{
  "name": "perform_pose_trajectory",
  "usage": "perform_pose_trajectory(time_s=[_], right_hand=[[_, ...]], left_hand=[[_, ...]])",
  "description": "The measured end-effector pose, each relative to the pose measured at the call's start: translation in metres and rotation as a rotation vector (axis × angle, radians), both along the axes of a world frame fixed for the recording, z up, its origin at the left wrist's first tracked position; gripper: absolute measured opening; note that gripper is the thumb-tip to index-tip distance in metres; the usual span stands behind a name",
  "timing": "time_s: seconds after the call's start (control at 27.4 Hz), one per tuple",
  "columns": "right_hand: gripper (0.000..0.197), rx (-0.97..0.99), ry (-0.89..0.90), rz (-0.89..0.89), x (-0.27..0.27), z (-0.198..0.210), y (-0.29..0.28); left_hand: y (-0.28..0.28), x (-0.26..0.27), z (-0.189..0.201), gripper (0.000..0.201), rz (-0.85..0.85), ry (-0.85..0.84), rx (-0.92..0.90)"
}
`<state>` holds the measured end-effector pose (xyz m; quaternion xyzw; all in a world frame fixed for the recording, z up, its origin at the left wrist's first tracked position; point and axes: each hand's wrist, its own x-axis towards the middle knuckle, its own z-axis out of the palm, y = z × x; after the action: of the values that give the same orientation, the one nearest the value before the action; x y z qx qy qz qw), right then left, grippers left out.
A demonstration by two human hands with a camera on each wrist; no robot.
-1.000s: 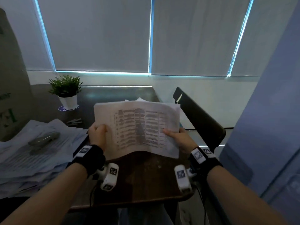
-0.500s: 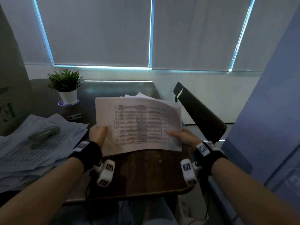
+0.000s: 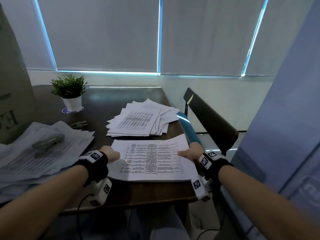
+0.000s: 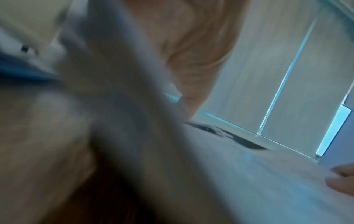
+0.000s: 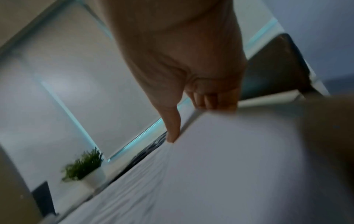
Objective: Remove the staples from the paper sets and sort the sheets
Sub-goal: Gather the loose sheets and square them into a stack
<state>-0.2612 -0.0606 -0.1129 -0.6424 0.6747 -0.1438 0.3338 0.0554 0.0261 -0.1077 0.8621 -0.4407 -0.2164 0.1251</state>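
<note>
A printed paper set [image 3: 152, 160] with a table on it lies nearly flat over the near part of the dark table [image 3: 107, 103]. My left hand [image 3: 110, 153] grips its left edge with the thumb on top. My right hand [image 3: 190, 152] pinches its right edge; in the right wrist view the thumb [image 5: 173, 128] presses on the sheet [image 5: 229, 159] and the fingers curl under the edge. Behind it sits a fanned pile of loose sheets [image 3: 143, 118]. A stapler-like tool [image 3: 48, 142] rests on a wide paper heap [image 3: 34, 153] at the left.
A small potted plant [image 3: 70, 91] stands at the back left of the table. A cardboard box [image 3: 12, 84] rises at far left. A dark chair back [image 3: 211, 118] and a blue roll [image 3: 188, 130] flank the table's right edge. Small grey clips [image 3: 79, 123] lie near the heap.
Both hands have lowered the paper set from upright in front of me down toward the table. The fanned pile behind it has come into sight.
</note>
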Motion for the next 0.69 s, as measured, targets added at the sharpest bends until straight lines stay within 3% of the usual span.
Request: perform_pose_trajectory(time_s=[0.07,0.15,0.22,0.37,0.55,0.69], right_hand=[[0.043,0.024,0.238,0.086,0.001,0.023,-0.001],[0.038,0.028,0.282,0.172,0.004,0.055,-0.002],[0.022,-0.004,0.123,0.229,0.014,0.085,-0.01],[0.026,-0.064,-0.112,0.203,0.06,0.111,-0.046],[0.023,-0.057,-0.295,0.118,0.113,0.094,-0.095],[0.024,-0.023,-0.257,0.101,0.127,0.076,-0.123]], left_hand=[[-0.003,-0.003,0.022,0.037,-0.093,-0.117,0.107],[-0.011,-0.01,0.051,0.031,-0.183,-0.17,0.1],[-0.028,-0.017,0.081,0.031,-0.223,-0.136,0.021],[-0.076,-0.033,0.119,0.042,-0.235,0.011,-0.135],[-0.139,-0.041,0.115,0.051,-0.275,-0.037,-0.135],[-0.176,-0.013,0.087,0.05,-0.278,-0.124,-0.007]])
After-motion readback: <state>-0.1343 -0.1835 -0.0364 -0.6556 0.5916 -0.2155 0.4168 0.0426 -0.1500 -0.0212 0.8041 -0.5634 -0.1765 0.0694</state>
